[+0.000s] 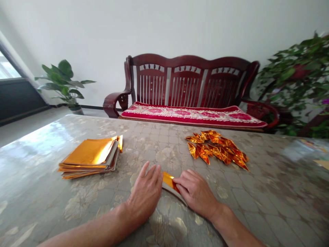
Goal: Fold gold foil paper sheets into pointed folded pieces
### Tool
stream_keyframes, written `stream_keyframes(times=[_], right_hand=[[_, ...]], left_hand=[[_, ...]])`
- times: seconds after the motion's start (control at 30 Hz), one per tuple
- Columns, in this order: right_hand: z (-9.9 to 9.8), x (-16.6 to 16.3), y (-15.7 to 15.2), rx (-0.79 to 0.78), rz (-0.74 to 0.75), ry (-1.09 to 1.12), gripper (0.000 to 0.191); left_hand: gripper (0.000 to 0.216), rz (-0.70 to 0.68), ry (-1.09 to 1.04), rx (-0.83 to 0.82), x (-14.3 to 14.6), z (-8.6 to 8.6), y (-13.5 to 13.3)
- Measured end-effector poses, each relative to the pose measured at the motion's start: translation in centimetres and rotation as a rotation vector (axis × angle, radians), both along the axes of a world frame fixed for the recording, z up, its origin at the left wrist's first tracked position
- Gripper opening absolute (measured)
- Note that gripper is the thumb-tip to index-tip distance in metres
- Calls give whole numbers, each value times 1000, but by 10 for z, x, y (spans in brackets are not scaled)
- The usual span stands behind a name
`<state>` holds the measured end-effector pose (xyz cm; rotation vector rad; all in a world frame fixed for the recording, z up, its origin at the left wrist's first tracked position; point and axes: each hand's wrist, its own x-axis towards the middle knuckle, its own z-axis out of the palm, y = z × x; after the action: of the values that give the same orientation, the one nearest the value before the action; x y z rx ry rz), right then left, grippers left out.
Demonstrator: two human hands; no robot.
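A gold foil sheet, partly folded, lies on the table between my hands. My left hand rests flat on its left part, fingers stretched forward and close together. My right hand presses on its right part, fingers curled down onto the fold. Most of the sheet is hidden under both hands. To the left lies a stack of flat gold sheets. To the right, farther back, sits a pile of folded gold pieces.
The table has a glossy patterned cover. Behind it stands a dark red wooden bench with a red cushion. A potted plant stands at the back left, a leafy bush at the right. Paper scraps lie at the table's far right.
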<state>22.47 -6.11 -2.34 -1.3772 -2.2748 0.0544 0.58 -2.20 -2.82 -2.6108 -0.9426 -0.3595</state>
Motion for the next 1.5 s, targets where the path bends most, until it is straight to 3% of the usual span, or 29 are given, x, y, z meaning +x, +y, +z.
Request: stream_keyframes(times=[0.07, 0.17, 0.3, 0.7, 0.97, 1.13, 1.5], right_hand=[[0, 0, 0, -4, -7, -7, 17], [-1, -1, -1, -5, -18, -4, 16], [-2, -1, -1, -1, -23, 26, 18], [2, -1, -2, -81, 15, 167, 21], [2, 0, -2, -120, 20, 216, 24], [1, 1, -1, -138, 16, 267, 25], [4, 2, 1, -38, -14, 172, 24]], left_hand=[[36, -41, -40, -24, -1, 4, -2], [35, -217, -90, -136, -2, 9, -6], [18, -351, -185, -270, -2, 8, -6], [19, -266, -267, -114, -9, 2, 23], [24, -457, -283, -263, 1, 15, 0], [21, -443, -219, -299, 8, 11, -7], [18, -398, -237, -259, -1, 5, 8]])
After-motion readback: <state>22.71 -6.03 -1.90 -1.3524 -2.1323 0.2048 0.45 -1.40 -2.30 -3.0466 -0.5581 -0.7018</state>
